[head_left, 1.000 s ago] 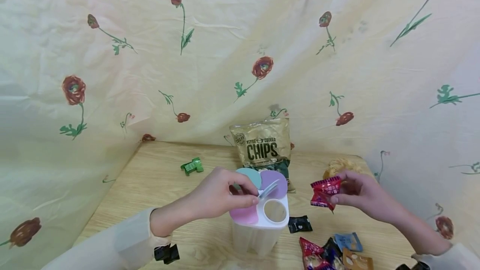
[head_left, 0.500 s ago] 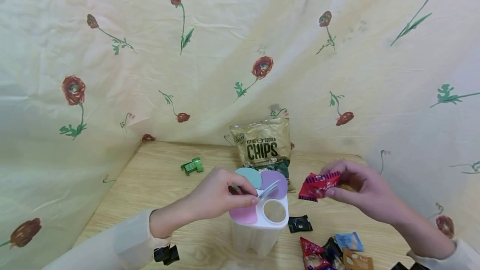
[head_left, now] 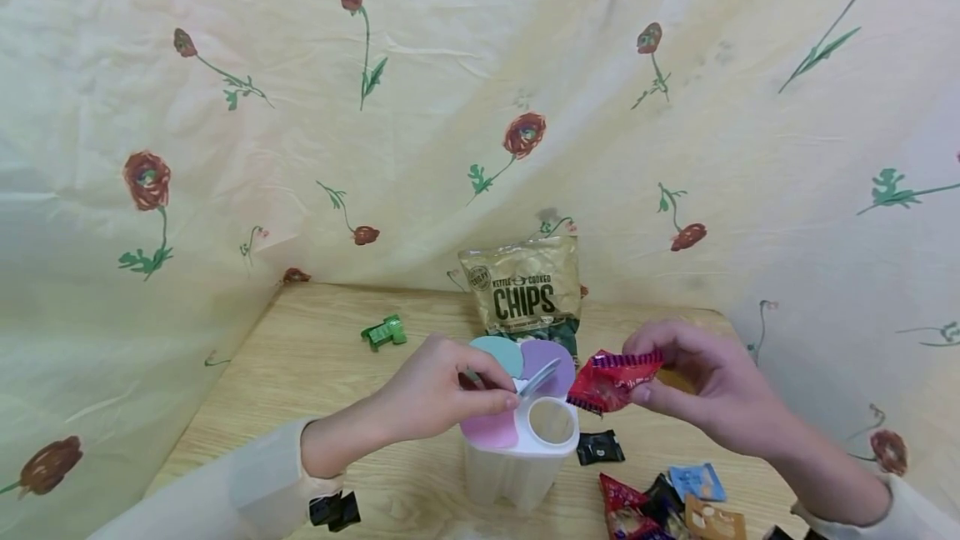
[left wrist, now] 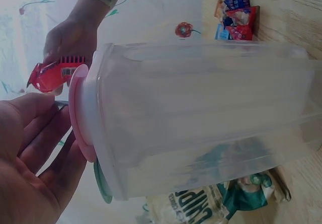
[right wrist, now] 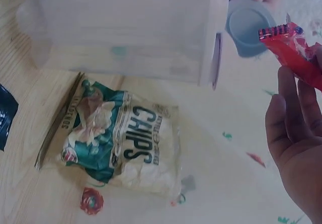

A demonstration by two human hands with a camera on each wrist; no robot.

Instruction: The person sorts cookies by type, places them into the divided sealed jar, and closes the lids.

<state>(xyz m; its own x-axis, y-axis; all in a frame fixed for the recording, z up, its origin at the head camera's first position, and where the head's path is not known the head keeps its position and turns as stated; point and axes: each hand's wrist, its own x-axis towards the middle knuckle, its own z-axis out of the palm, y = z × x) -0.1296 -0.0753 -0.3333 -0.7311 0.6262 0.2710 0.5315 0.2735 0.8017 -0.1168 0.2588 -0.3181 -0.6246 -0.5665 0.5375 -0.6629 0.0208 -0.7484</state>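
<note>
A clear canister [head_left: 506,473] stands upright on the table, its white top [head_left: 531,436] showing one round uncovered opening. Pink [head_left: 487,430], teal [head_left: 497,352] and purple [head_left: 553,359] lids cover the other sections. My left hand [head_left: 442,390] pinches a pale blue lid [right wrist: 249,27] that is tilted up beside the opening. Between thumb and fingers, my right hand [head_left: 712,390] grips a red snack packet [head_left: 609,382], whose left end is above and beside the opening. In the left wrist view, the red packet [left wrist: 53,75] appears just beyond the pink lid.
Behind the canister leans a chips bag [head_left: 525,290]. A green wrapped piece [head_left: 385,332] lies back left. A black packet [head_left: 600,447] is right of the canister, and several mixed packets [head_left: 660,507] lie at the front right. Something yellowish [head_left: 678,380] is mostly hidden behind my right hand.
My right hand has moved left with the red packet, from over the right of the table to the canister's opening. The packet has turned. My left hand and the pale blue lid stay put.
</note>
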